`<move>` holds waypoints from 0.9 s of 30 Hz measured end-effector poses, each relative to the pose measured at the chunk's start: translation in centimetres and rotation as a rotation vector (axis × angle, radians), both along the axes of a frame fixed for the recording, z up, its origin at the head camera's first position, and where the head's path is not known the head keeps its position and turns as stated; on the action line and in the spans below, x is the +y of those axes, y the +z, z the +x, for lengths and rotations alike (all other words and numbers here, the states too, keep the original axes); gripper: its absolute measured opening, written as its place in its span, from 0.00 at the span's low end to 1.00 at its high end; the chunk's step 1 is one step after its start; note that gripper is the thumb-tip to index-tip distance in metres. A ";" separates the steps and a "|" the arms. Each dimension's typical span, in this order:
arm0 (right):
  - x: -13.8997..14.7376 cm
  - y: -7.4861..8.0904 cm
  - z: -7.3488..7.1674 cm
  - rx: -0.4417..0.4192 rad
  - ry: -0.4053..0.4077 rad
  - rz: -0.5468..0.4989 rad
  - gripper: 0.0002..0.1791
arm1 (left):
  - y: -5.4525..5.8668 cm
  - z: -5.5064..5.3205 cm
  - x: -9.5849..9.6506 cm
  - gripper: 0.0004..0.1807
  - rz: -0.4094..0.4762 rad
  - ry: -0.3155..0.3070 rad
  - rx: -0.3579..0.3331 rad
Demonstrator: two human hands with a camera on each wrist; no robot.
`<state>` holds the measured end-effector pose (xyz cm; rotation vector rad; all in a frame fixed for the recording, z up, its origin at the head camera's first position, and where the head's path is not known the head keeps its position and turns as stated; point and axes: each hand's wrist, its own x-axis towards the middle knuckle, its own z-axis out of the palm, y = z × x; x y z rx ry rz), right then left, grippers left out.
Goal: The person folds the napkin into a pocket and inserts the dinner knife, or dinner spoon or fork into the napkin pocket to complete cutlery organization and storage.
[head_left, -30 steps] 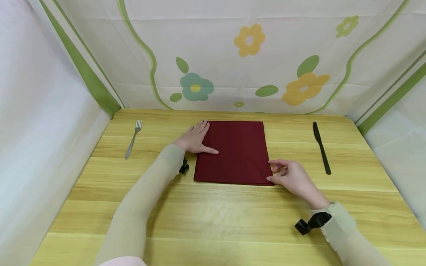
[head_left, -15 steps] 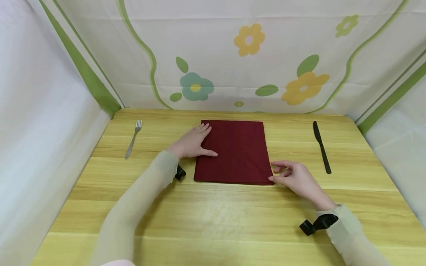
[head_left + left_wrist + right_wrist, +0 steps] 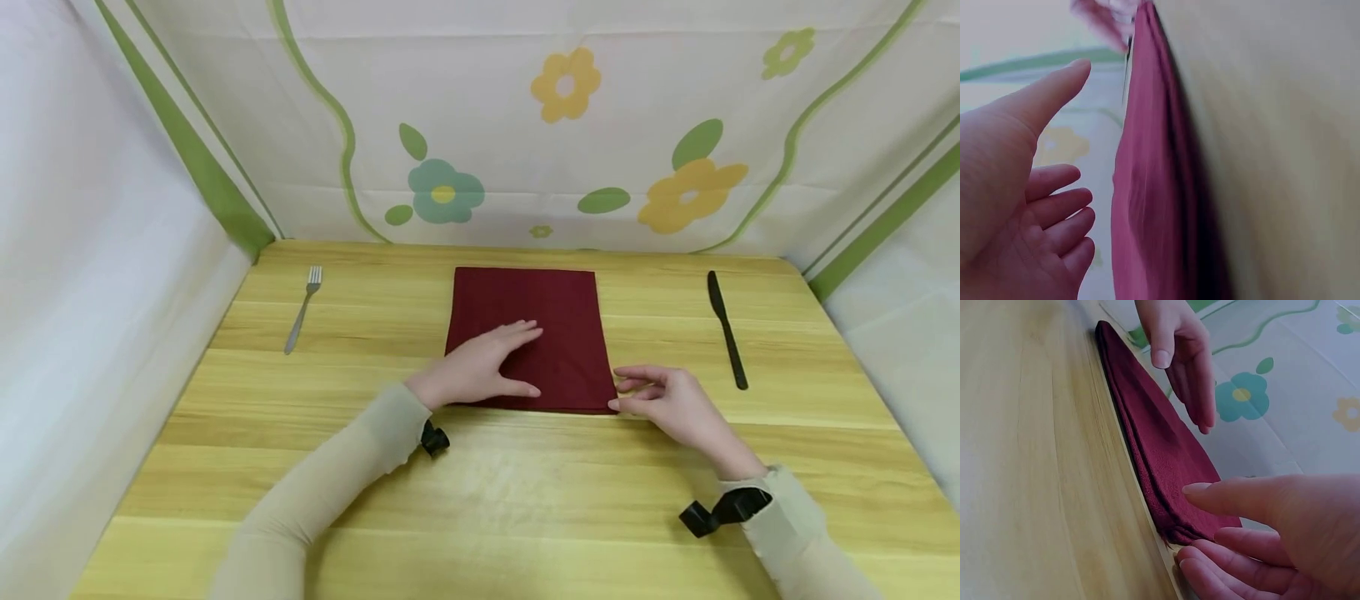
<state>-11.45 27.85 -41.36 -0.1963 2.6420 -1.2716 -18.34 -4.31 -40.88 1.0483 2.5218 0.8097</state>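
A dark red cloth napkin (image 3: 555, 333), folded into a layered square, lies flat on the wooden table. Over its near left part reaches my left hand (image 3: 487, 367), fingers straight and thumb spread. In the left wrist view a gap shows between the left palm (image 3: 1016, 250) and the cloth (image 3: 1147, 162). My right hand (image 3: 667, 404) is at the near right corner of the napkin. Its thumb (image 3: 1222, 494) is over the corner's top layer and its loosely bent fingers (image 3: 1229, 565) lie beside the edge, apart from the thumb.
A silver fork (image 3: 303, 310) lies to the left of the napkin, tines away from me. To the right lies a black knife (image 3: 726, 329). A white cloth wall with printed flowers (image 3: 566, 83) rises at the table's back edge.
My left hand has come off the napkin's far left edge and moved toward me and to the right, over the cloth. The right hand has shifted slightly right at the corner.
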 end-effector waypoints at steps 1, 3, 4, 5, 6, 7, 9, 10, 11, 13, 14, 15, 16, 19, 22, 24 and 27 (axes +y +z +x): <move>0.0 0.0 0.0 0.000 -0.001 -0.005 0.30 | -0.1 0.3 0.3 0.51 0.003 -0.013 0.001; -0.1 0.1 0.1 0.002 -0.002 -0.015 0.30 | -0.4 0.8 0.8 0.51 -0.006 -0.033 0.001; -0.2 0.1 0.1 0.001 -0.004 -0.021 0.30 | -0.5 1.0 1.0 0.51 -0.012 -0.040 0.000; -0.2 0.0 0.2 0.002 -0.004 -0.028 0.30 | -0.6 1.2 1.1 0.50 -0.019 -0.046 -0.001; -0.2 0.0 0.2 0.006 -0.003 -0.035 0.30 | -0.7 1.4 1.2 0.50 -0.026 -0.049 -0.003; -0.3 0.0 0.2 0.009 0.000 -0.044 0.30 | -0.8 1.6 1.2 0.50 -0.031 -0.053 -0.005; -0.3 -0.1 0.3 0.028 0.005 -0.052 0.30 | -0.9 1.9 1.1 0.49 -0.043 -0.055 -0.011; -0.3 -0.2 0.3 0.035 0.005 -0.057 0.29 | -1.0 2.0 1.1 0.49 -0.050 -0.056 -0.012; -0.4 -0.2 0.3 0.047 0.006 -0.056 0.29 | -1.1 2.1 1.0 0.49 -0.058 -0.056 -0.013; -0.5 -0.4 0.3 0.086 0.013 -0.032 0.27 | -1.2 2.2 0.8 0.48 -0.071 -0.058 -0.016; -0.5 -0.4 0.3 0.113 0.022 -0.007 0.26 | -1.2 2.2 0.7 0.48 -0.077 -0.059 -0.019; -0.6 -0.5 0.2 0.140 0.039 0.017 0.25 | -1.3 2.3 0.7 0.47 -0.082 -0.060 -0.020; -0.7 -0.6 0.2 0.167 0.062 0.041 0.24 | -1.3 2.3 0.6 0.47 -0.087 -0.061 -0.021; -0.9 -0.8 -0.1 0.255 0.158 0.112 0.20 | -1.3 2.4 0.2 0.44 -0.098 -0.063 -0.021; -0.9 -1.0 -0.3 0.300 0.232 0.146 0.18 | -1.2 2.5 -0.7 0.40 -0.098 -0.063 -0.023; -0.9 -1.0 -0.5 0.311 0.255 0.160 0.17 | -1.2 2.6 -1.6 0.38 -0.092 -0.065 -0.022; -0.8 -1.0 -0.7 0.322 0.278 0.179 0.18 | -0.9 2.7 -3.3 0.36 -0.073 -0.060 -0.032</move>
